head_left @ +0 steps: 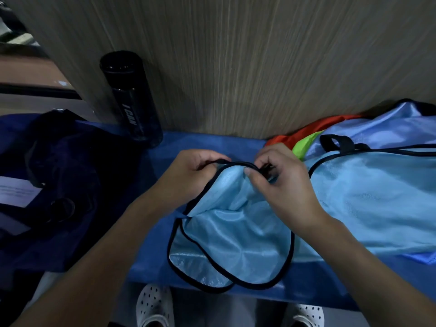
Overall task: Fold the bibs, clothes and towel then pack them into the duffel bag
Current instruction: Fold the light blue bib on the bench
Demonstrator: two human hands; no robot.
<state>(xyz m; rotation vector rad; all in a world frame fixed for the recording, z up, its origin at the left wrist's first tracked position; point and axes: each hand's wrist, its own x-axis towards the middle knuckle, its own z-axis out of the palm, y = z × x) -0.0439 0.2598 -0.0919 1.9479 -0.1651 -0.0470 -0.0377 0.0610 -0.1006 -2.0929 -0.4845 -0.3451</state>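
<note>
A light blue mesh bib (pixel 236 239) with black trim lies bunched on the blue bench (pixel 151 274) in front of me. My left hand (pixel 188 173) pinches its black top edge on the left. My right hand (pixel 280 182) pinches the same edge on the right, thumb pressed on the fabric. To the right a pile holds another light blue bib (pixel 368 204), with a red bib (pixel 313 132) and a neon green bib (pixel 306 145) poking out behind it. The dark navy duffel bag (pixel 59 180) sits slumped at the left end of the bench.
A black water bottle (pixel 132 97) stands against the wooden wall panel (pixel 259 55) behind the bench, between bag and hands. A white paper tag (pixel 16 192) lies on the bag. My white perforated shoes (pixel 153 305) show below the bench's front edge.
</note>
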